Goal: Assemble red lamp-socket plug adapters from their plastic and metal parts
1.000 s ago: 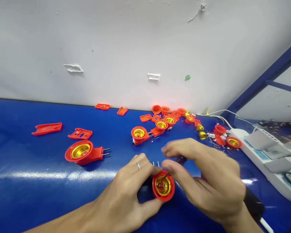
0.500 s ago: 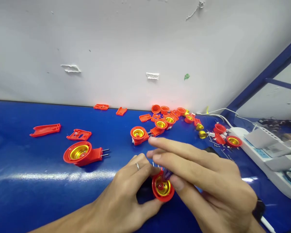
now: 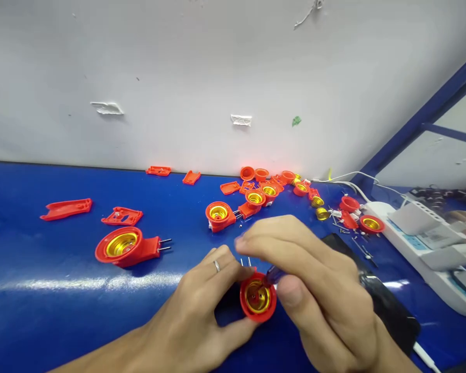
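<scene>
My left hand (image 3: 202, 300), a ring on one finger, is closed round the rim of a red lamp socket (image 3: 244, 305) with a gold threaded sleeve. Two metal pins stick out from its far side. In my right hand (image 3: 318, 290) is a screwdriver (image 3: 272, 274) with a dark purple handle, mostly hidden by the fingers. Its tip end points down into the socket. To the left of my hands lies another red lamp socket (image 3: 149, 248) with two pins, and farther off a third socket (image 3: 226, 220) rests on the table.
Red plastic covers (image 3: 67, 208) lie at the left and along the wall. Several red rings, sockets and gold sleeves (image 3: 322, 214) are scattered at the back right, with loose screws and pins. A black phone (image 3: 392, 311) and a white power strip (image 3: 423, 264) lie to the right.
My right hand has turned and its fingers have curled more round the screwdriver, uncovering the phone behind it. My left hand keeps its hold on the socket. The view has shifted slightly.
</scene>
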